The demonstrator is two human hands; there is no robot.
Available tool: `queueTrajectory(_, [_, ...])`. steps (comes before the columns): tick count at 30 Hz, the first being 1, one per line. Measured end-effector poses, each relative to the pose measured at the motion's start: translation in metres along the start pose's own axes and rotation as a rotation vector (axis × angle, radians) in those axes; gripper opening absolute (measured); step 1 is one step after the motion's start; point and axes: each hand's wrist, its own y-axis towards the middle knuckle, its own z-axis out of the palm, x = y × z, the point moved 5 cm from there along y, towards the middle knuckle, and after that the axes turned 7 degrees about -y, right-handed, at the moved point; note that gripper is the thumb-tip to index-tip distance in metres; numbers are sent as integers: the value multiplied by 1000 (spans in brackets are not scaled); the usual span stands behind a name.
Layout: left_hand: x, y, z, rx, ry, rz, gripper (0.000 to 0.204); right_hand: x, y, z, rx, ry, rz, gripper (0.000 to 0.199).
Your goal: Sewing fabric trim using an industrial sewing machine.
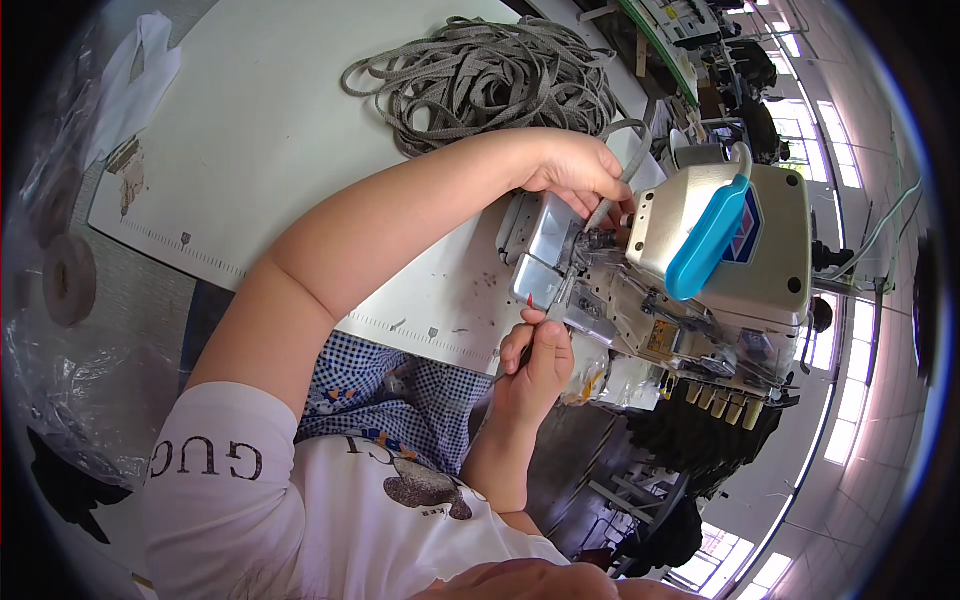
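Note:
My left hand (575, 170) reaches across the white table (260, 130) to the needle area of a beige sewing machine (720, 250) with a blue handle. Its fingers pinch a grey strap (628, 160) that runs back to a loose pile of the same strap (490, 80). My right hand (535, 360) is below, at the machine's front edge beside its shiny metal cover (545, 255). It grips a thin dark tool (524, 318) with a small red tip, pointed up at the cover.
A white cloth (140, 70) lies at the table's far left corner. Tape rolls (68, 280) and a clear plastic bag (60, 380) sit off the table's left side. Other workstations (700, 30) and bright windows line the right.

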Motion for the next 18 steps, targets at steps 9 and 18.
queueTrajectory(9, [-1,-2,2,32,-10,7,28,0,0,1,-1,1,-4,30])
queueTrajectory(18, [-2,-2,2,-1,-36,11,21,1,-1,1,-17,-3,9,30])
